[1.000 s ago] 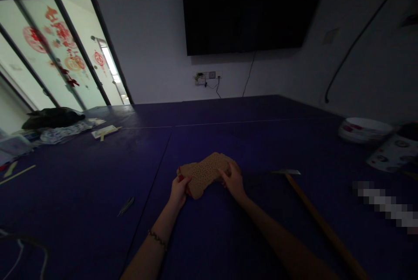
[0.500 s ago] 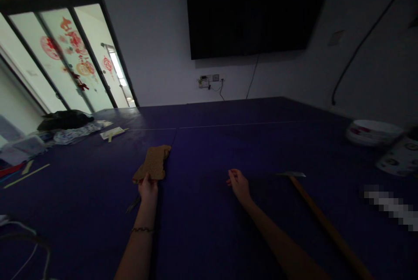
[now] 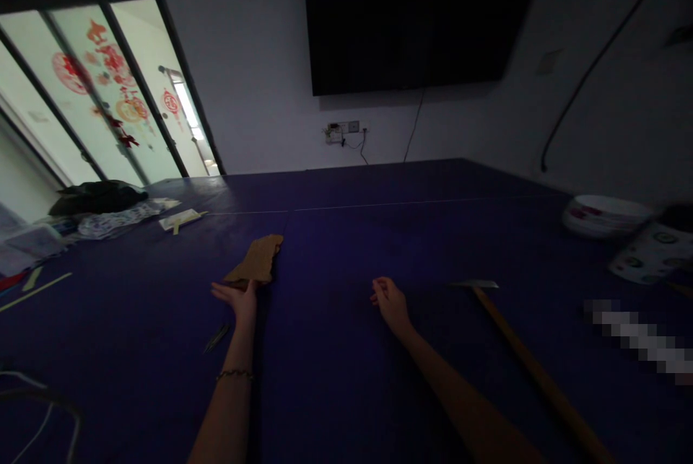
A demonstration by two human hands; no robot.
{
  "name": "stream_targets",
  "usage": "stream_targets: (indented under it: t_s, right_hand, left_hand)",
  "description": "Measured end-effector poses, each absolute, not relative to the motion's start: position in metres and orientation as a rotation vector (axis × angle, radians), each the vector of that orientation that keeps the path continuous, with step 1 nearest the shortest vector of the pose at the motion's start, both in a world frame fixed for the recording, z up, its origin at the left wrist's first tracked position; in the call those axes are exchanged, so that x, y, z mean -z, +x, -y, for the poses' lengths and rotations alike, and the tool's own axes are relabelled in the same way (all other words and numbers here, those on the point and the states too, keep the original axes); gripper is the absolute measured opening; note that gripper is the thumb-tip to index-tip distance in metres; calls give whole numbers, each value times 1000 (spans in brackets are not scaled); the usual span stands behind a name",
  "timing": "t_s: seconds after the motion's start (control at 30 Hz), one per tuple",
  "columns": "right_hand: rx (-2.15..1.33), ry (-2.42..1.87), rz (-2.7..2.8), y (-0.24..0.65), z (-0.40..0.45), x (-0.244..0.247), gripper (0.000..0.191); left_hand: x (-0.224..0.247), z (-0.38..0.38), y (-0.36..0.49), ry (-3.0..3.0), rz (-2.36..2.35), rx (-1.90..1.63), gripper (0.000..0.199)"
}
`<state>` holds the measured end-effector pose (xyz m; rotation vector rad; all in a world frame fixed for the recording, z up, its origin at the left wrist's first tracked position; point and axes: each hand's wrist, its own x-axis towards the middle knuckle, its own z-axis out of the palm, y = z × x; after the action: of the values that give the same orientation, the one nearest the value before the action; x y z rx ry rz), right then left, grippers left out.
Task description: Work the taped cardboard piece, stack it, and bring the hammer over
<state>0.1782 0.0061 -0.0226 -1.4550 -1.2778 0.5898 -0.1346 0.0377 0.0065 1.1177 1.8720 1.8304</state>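
Observation:
A brown, textured piece of cloth (image 3: 258, 259) with uneven edges is tilted over the purple tabletop at centre left. My left hand (image 3: 238, 298) is at its near edge, fingers stretched out to the left and the thumb side touching the cloth. Beside that wrist lies a small pointed metal tool (image 3: 216, 338), its kind unclear. My right hand (image 3: 390, 305) is over the middle of the table with fingers curled and pressed together; whatever they may hold is hidden. To its right lies a long wooden-handled tool with a narrow metal head (image 3: 530, 363).
Stacked bowls (image 3: 603, 217) and a patterned white container (image 3: 650, 255) stand at the right. At far left are a dark bundle (image 3: 100, 197), a clear plastic box (image 3: 32, 244) and a pale strip (image 3: 35, 292). White cables (image 3: 40, 421) lie at lower left; a white tray (image 3: 180, 219) sits farther back.
My left hand has loosened its pinch on the cloth and spread its fingers leftward. The cloth now shows narrower and more tilted. My right hand keeps its curled pose. The view has shifted slightly right.

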Motion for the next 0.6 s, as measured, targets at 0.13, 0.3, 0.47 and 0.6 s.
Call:
stream_targets:
  t_s: [0.13, 0.3, 0.47, 0.6]
  right_hand:
    - [-465, -1517, 1335, 177, -3, 13, 29]
    - [-233, -1724, 1352, 229, 13, -17, 24]
    - [-113, -2572, 952, 323, 44, -29, 52]
    - [-318, -2619, 1062, 371, 53, -28, 28]
  left_hand:
    - [-17, -27, -128, 1296, -2160, -1819, 87]
    - [-30, -11, -92, 1660, -1867, -1873, 53]
    - [-36, 44, -38, 1694, -1372, -1572, 22]
    - [-29, 114, -4, 1607, -1127, -1265, 19]
